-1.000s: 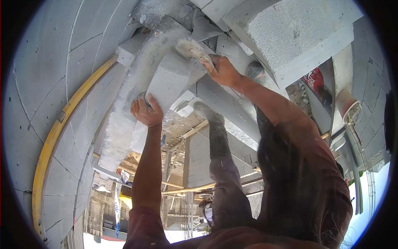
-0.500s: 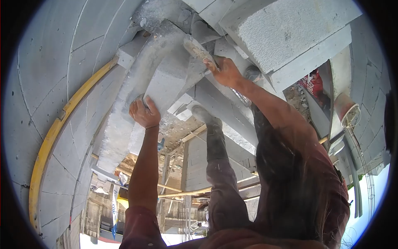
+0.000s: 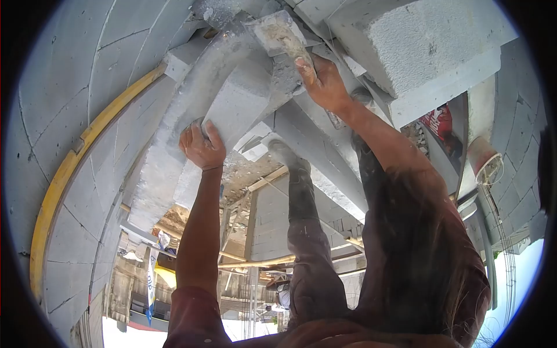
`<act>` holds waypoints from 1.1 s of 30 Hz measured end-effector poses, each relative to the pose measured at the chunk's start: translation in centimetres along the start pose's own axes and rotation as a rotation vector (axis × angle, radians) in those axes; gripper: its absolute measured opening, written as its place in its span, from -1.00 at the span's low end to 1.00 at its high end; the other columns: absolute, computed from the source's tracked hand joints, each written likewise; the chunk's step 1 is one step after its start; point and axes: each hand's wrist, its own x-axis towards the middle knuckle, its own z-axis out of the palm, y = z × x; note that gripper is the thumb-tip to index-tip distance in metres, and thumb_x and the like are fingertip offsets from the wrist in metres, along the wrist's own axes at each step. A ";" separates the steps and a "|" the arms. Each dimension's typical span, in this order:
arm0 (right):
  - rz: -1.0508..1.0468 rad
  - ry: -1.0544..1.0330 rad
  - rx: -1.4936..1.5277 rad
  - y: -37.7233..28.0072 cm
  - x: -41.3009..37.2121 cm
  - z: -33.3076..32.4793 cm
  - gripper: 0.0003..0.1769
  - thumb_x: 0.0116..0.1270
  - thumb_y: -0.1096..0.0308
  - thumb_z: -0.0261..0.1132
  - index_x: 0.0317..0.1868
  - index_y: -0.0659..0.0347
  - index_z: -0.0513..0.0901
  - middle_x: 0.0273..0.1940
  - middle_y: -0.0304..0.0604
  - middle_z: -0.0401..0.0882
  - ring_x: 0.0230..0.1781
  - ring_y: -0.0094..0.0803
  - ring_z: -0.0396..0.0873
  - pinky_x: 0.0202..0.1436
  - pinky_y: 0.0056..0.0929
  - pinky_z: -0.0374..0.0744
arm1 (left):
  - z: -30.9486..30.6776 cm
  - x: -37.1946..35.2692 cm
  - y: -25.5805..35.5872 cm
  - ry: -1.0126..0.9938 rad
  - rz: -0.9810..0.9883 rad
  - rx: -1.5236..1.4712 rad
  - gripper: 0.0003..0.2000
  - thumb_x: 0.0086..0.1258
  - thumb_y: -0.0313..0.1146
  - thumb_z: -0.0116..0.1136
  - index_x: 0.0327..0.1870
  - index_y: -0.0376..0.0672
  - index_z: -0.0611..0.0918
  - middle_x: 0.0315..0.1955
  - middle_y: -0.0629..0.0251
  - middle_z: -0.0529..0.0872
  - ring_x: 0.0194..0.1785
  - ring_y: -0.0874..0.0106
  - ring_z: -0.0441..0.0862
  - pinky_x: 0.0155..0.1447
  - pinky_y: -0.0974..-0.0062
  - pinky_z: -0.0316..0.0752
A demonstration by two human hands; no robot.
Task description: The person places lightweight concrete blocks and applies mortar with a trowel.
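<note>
Left hand (image 3: 201,146) gripping the near end of a pale grey rectangular concrete block (image 3: 239,108) on the wall top, right hand (image 3: 322,84) clasping a mortar-caked flat steel trowel (image 3: 280,33) just above the block's far end, long yellow spirit level (image 3: 81,165) lying along the wall

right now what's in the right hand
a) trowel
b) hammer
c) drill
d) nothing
a: the right hand is closed on a trowel, with its blade near the top end of the block. The left hand grips the block's lower end.
</note>
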 end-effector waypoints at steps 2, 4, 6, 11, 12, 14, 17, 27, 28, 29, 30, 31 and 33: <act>-0.262 0.144 0.106 0.2 -0.3 1.8 -0.14 0.59 -0.37 -0.01 -0.30 0.42 0.64 -0.53 0.09 0.64 -0.48 -0.10 0.70 -0.35 -0.13 0.64 | -0.5 -0.5 -0.2 -0.004 0.007 -0.008 -0.66 0.54 -0.11 0.10 -0.06 -0.22 0.74 -0.16 0.11 0.78 0.03 0.03 0.64 0.22 0.07 0.42; 0.067 -0.033 0.035 2.4 2.0 3.1 -0.17 0.60 -0.34 0.01 -0.29 0.42 0.64 -0.52 0.10 0.64 -0.48 -0.10 0.70 -0.34 -0.11 0.63 | -0.3 -0.1 -0.3 -0.008 0.020 0.021 -0.66 0.54 -0.11 0.10 -0.04 -0.22 0.74 -0.15 0.13 0.79 0.04 0.05 0.64 0.22 0.08 0.42; 0.455 -0.268 0.013 1.1 3.7 1.6 -0.21 0.62 -0.29 0.02 -0.22 0.42 0.65 -0.47 0.10 0.66 -0.44 -0.07 0.71 -0.29 -0.06 0.63 | -0.3 0.4 -0.1 0.003 0.030 0.007 -0.66 0.55 -0.12 0.11 -0.05 -0.26 0.73 -0.15 0.05 0.77 0.04 0.01 0.64 0.20 0.05 0.43; -0.159 0.070 -0.006 -3.8 -2.3 -1.6 -0.28 0.62 -0.21 0.11 -0.15 0.47 0.64 -0.49 0.01 0.63 -0.49 -0.17 0.63 -0.31 -0.17 0.60 | -0.6 -0.1 -0.3 -0.041 0.014 -0.014 -0.67 0.56 -0.15 0.12 -0.05 -0.28 0.73 -0.15 0.02 0.77 0.04 0.00 0.65 0.19 0.04 0.43; -0.212 0.035 0.161 -3.9 -3.7 -1.7 -0.29 0.61 -0.20 0.12 -0.13 0.47 0.63 -0.50 -0.01 0.61 -0.50 -0.20 0.61 -0.33 -0.19 0.58 | -0.5 -0.1 -0.3 -0.035 0.023 -0.018 -0.67 0.56 -0.15 0.13 -0.05 -0.28 0.73 -0.15 0.02 0.77 0.04 0.00 0.65 0.19 0.05 0.43; -0.342 0.053 0.227 -3.3 -4.0 -0.5 -0.34 0.60 -0.17 0.18 -0.12 0.44 0.63 -0.53 -0.08 0.58 -0.55 -0.26 0.57 -0.39 -0.22 0.54 | -0.8 -0.1 -0.3 -0.015 0.035 -0.026 -0.67 0.55 -0.15 0.13 -0.04 -0.28 0.73 -0.15 0.03 0.77 0.04 0.01 0.65 0.19 0.05 0.43; 0.494 -0.336 0.138 -4.6 -1.3 -1.5 -0.42 0.59 -0.09 0.24 -0.09 0.42 0.63 -0.54 -0.09 0.56 -0.55 -0.31 0.54 -0.40 -0.27 0.51 | 0.0 0.5 -0.2 0.003 0.023 0.003 -0.66 0.55 -0.15 0.14 -0.04 -0.28 0.73 -0.13 0.04 0.78 0.04 0.01 0.65 0.19 0.06 0.43; -0.170 -0.082 0.004 -2.0 -6.2 -0.4 -0.59 0.59 0.09 0.26 -0.02 0.37 0.66 -0.50 0.11 0.58 -0.51 -0.18 0.58 -0.33 -0.17 0.54 | -0.6 -0.6 -0.5 -0.019 0.000 0.010 -0.66 0.50 -0.09 0.16 -0.05 -0.20 0.75 -0.14 0.13 0.80 0.08 0.06 0.64 0.26 0.10 0.40; 0.013 -0.146 -0.063 -1.8 -5.4 -0.6 -0.49 0.63 -0.04 0.14 -0.12 0.33 0.62 -0.54 -0.06 0.51 -0.56 -0.36 0.52 -0.45 -0.30 0.49 | -0.4 0.0 -0.5 -0.024 -0.002 0.014 -0.67 0.49 -0.08 0.17 -0.05 -0.18 0.75 -0.13 0.14 0.80 0.07 0.06 0.64 0.26 0.10 0.40; 0.201 -0.220 -0.123 -1.4 -4.8 -0.3 -0.38 0.67 -0.17 0.02 -0.22 0.30 0.58 -0.59 -0.24 0.43 -0.61 -0.54 0.46 -0.58 -0.43 0.45 | 0.1 0.3 -1.0 -0.009 -0.008 0.020 -0.67 0.49 -0.08 0.17 -0.05 -0.18 0.75 -0.13 0.14 0.80 0.07 0.06 0.64 0.26 0.10 0.40; 0.241 -0.168 -0.001 -2.6 -5.5 -0.8 -0.34 0.66 -0.23 0.01 -0.27 0.26 0.56 -0.56 -0.18 0.47 -0.60 -0.50 0.52 -0.61 -0.41 0.46 | 0.2 0.2 -1.1 0.009 0.000 0.019 -0.67 0.49 -0.08 0.18 -0.04 -0.17 0.75 -0.13 0.15 0.80 0.06 0.07 0.65 0.26 0.11 0.40; 0.252 -0.201 0.003 -4.2 -6.7 -1.5 -0.34 0.66 -0.23 0.01 -0.27 0.26 0.56 -0.56 -0.18 0.47 -0.60 -0.50 0.52 -0.61 -0.41 0.46 | 0.0 -0.5 -1.2 0.005 0.004 0.021 -0.68 0.48 -0.09 0.19 -0.04 -0.16 0.75 -0.13 0.15 0.80 0.06 0.08 0.65 0.26 0.12 0.40; -0.066 -0.007 0.392 -6.4 -9.3 -3.1 -0.35 0.63 -0.27 0.05 -0.28 0.23 0.54 -0.54 -0.17 0.47 -0.60 -0.51 0.52 -0.63 -0.45 0.44 | -0.5 -1.1 -1.0 -0.028 0.013 0.005 -0.67 0.53 -0.12 0.17 -0.06 -0.25 0.73 -0.13 0.07 0.79 0.07 0.03 0.65 0.23 0.06 0.44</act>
